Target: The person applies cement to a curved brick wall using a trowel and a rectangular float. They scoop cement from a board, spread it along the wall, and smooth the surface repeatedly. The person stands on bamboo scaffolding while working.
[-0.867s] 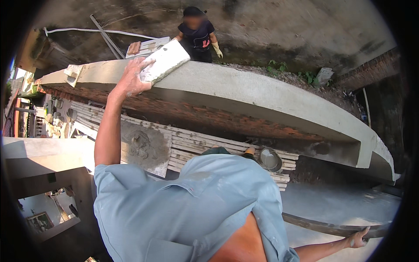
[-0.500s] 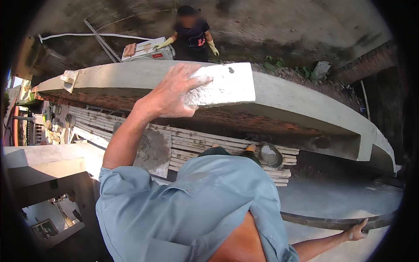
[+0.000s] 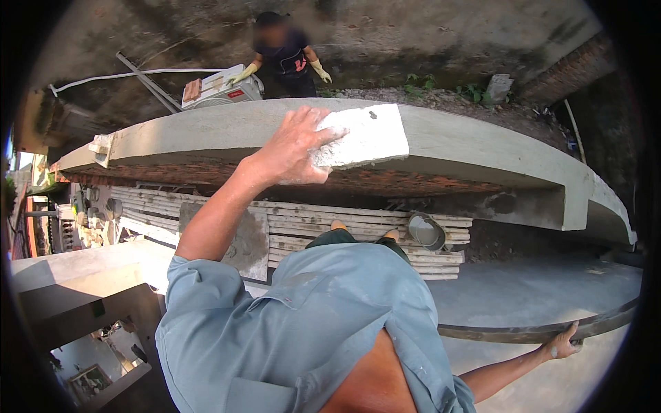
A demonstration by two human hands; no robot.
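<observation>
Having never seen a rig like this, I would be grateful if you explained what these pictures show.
This is no robot: a person in a blue-grey shirt works bare-handed, seen from a camera on their own head looking down. The left hand holds a white rectangular block at the curved grey concrete ledge; whether it rests there is hard to tell. The right hand touches a dark curved edge. Below, a round grey bucket sits on a platform of pale poles.
</observation>
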